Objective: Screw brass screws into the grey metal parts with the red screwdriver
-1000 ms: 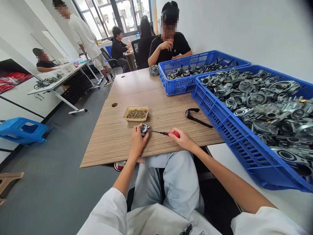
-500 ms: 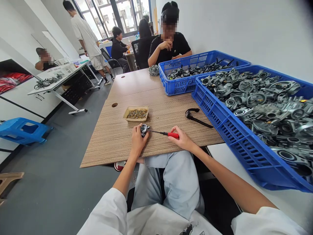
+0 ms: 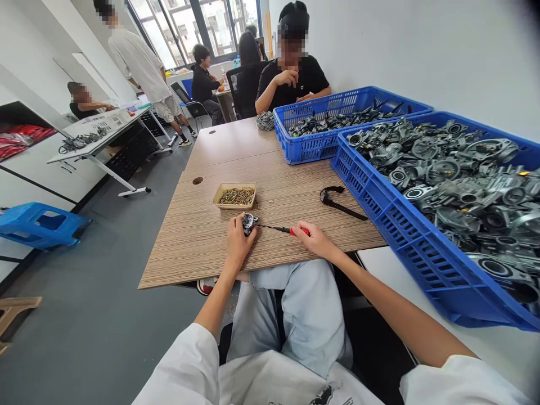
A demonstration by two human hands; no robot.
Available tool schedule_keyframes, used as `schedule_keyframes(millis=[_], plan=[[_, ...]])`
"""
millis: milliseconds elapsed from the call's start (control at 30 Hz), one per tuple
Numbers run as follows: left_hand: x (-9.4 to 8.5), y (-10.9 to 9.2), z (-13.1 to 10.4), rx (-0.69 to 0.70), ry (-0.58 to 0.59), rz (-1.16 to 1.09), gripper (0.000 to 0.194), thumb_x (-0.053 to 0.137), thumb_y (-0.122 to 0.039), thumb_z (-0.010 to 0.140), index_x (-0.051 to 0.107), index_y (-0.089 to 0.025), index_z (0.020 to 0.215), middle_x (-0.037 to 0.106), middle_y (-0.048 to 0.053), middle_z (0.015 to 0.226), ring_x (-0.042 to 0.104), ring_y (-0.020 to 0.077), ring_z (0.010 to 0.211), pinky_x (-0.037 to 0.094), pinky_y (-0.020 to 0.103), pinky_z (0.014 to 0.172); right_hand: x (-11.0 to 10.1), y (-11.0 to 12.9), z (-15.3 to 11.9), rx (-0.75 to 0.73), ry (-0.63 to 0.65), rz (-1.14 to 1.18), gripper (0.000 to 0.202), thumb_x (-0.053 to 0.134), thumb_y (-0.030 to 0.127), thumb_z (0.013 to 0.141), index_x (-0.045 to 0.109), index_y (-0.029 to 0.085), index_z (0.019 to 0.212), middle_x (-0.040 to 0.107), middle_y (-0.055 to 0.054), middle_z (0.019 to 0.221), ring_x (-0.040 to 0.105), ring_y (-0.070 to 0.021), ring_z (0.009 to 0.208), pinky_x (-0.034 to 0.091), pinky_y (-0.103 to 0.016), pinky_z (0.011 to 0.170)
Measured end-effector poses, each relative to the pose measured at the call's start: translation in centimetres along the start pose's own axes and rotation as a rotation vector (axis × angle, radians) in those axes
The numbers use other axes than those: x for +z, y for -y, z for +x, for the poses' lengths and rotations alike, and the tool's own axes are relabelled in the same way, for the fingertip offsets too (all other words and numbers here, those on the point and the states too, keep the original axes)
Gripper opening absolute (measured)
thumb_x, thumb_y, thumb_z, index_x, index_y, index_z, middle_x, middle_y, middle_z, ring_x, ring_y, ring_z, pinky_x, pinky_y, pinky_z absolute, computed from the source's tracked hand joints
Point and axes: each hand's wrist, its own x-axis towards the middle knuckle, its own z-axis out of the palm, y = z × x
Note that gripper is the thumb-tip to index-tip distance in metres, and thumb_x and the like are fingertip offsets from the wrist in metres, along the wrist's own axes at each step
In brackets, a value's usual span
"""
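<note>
On the table near its front edge, my left hand grips a small grey metal casting, its fingers wrapped around the near and left sides. My right hand is closed on the red handle of a screwdriver. The long dark shaft points left, and its tip reaches the right side of the casting; whether it sits in a screw is too small to see. Just beyond the casting stands a beige tray full of small brass-coloured and dark screws. A single loose screw lies right of the tray.
Two blue crates of metal parts stand at the right, the nearer one heaped with castings. A black wristwatch lies beside it. A person in black sits across the table. A blue stool is at left.
My right hand has shifted its grip, now wrapping more of the screwdriver handle. The left hand and casting stay in place. In the background, a standing person has moved slightly left.
</note>
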Motion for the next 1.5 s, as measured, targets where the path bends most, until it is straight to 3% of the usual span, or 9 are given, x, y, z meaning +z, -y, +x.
schedule_keyframes(millis=[300, 467, 600, 800, 1500], plan=[[0.1, -0.3, -0.1, 0.019, 0.037, -0.003, 0.048, 0.068, -0.035, 0.094, 0.051, -0.021, 0.137, 0.060, 0.013, 0.125, 0.057, 0.0317, 0.123, 0.051, 0.048, 0.104, 0.3, 0.4, -0.2, 0.009, -0.007, 0.009, 0.039, 0.051, 0.053, 0.101, 0.054, 0.022, 0.078, 0.049, 0.004, 0.064, 0.046, -0.0145, 0.060, 0.034, -0.029, 0.059], [0.2, 0.1, 0.2, -0.060, 0.005, -0.079, 0.041, 0.069, -0.032, 0.092, 0.054, -0.021, 0.128, 0.061, 0.012, 0.122, 0.059, 0.0303, 0.120, 0.050, 0.047, 0.105, 0.3, 0.1, -0.5, 0.127, 0.022, 0.174, 0.034, 0.052, 0.058, 0.099, 0.050, 0.025, 0.092, 0.050, 0.007, 0.058, 0.047, -0.0136, 0.042, 0.036, -0.028, 0.045], [0.2, 0.3, 0.4, -0.088, 0.008, -0.108, 0.035, 0.068, -0.028, 0.091, 0.055, -0.021, 0.123, 0.062, 0.011, 0.117, 0.060, 0.0291, 0.116, 0.050, 0.046, 0.103, 0.3, -0.2, -0.5, 0.092, 0.035, 0.215, 0.030, 0.056, 0.055, 0.098, 0.048, 0.026, 0.098, 0.053, 0.008, 0.063, 0.050, -0.0127, 0.042, 0.038, -0.026, 0.043], [0.0, 0.3, 0.4, -0.072, 0.007, -0.104, 0.033, 0.067, -0.027, 0.092, 0.055, -0.021, 0.122, 0.062, 0.011, 0.115, 0.061, 0.0289, 0.114, 0.051, 0.045, 0.100, 0.3, -0.2, -0.4, 0.047, 0.040, 0.196, 0.025, 0.058, 0.049, 0.098, 0.049, 0.026, 0.099, 0.050, 0.008, 0.067, 0.047, -0.0112, 0.045, 0.039, -0.025, 0.045], [0.1, -0.2, -0.1, -0.018, 0.016, 0.003, 0.049, 0.064, -0.024, 0.092, 0.049, -0.023, 0.138, 0.057, 0.013, 0.126, 0.056, 0.0327, 0.125, 0.050, 0.050, 0.106, 0.1, -0.3, -0.4, 0.120, 0.060, 0.216, 0.035, 0.058, 0.060, 0.096, 0.049, 0.026, 0.095, 0.047, 0.008, 0.062, 0.045, -0.0121, 0.046, 0.036, -0.025, 0.044]])
